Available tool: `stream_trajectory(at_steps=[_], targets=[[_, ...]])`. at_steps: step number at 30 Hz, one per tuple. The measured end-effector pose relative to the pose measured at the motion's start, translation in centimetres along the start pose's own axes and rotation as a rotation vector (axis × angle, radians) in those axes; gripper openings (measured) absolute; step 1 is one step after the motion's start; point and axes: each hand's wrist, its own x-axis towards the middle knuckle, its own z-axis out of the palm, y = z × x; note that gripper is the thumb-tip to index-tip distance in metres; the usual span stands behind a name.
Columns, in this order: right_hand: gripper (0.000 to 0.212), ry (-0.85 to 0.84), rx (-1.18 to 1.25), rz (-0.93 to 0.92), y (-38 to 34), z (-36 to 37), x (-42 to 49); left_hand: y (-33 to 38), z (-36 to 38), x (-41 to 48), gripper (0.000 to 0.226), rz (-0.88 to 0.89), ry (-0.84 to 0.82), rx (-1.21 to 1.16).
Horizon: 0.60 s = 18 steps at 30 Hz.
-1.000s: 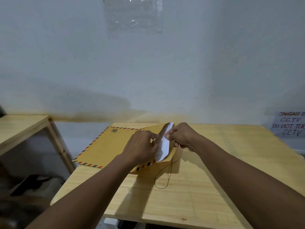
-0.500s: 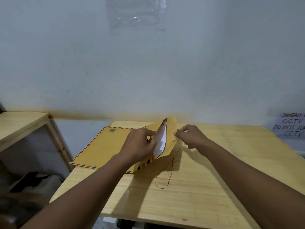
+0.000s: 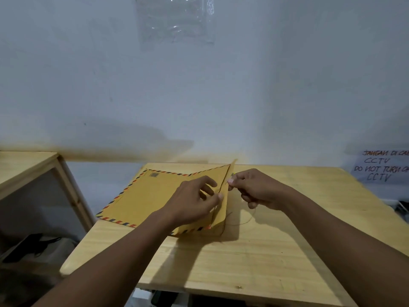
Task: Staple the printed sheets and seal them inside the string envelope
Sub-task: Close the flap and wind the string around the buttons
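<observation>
A brown string envelope (image 3: 150, 196) with a red and blue striped border lies flat on the wooden table (image 3: 243, 267). Its flap (image 3: 225, 204) at the right end stands up, nearly closed over the opening. My left hand (image 3: 190, 202) rests on the envelope beside the flap, its thumb pressing on the flap's fold and its fingers spread. My right hand (image 3: 259, 189) is just right of the flap and pinches the thin dark string (image 3: 245, 222) near the flap's edge. The rest of the string loops loosely on the table. The printed sheets are hidden from view.
A second wooden table (image 3: 22, 167) stands lower at the left, with dark items (image 3: 28, 244) on the floor beneath it. A handwritten CCTV notice (image 3: 380, 167) hangs at the far right wall. A clear plastic sheet (image 3: 177, 21) is stuck on the wall above.
The white sheets that showed in the envelope's mouth are now covered as the flap has come over. My right hand moved from the flap's edge to pinch the string.
</observation>
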Motion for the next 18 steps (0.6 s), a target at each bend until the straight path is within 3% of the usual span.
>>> stream_trajectory(at_steps=[2,4,9,11,15,18], targets=[[0.031,0.02,-0.041,-0.003,0.1,-0.1,-0.3,0.4,0.2,-0.4,0.082,-0.056,-0.079,0.021],[0.029,0.035,-0.124,-0.011,0.2,0.0,-0.5,0.6,0.6,-0.6,0.095,-0.1,-0.149,0.128],[0.022,0.057,-0.416,-0.073,-0.2,-1.0,-0.8,0.6,0.7,-1.2,0.024,-0.071,-0.283,0.097],[0.018,0.025,-0.501,-0.055,-0.6,-1.9,-1.2,0.3,0.7,-1.7,0.018,-0.066,-0.356,0.101],[0.012,-0.134,-0.61,-0.061,-2.1,-2.5,-2.6,0.6,0.9,-2.2,0.061,-0.104,-0.337,0.063],[0.011,-0.284,-0.624,-0.025,-3.5,-2.0,-3.3,1.3,1.3,-2.4,0.074,-0.132,-0.38,0.127]])
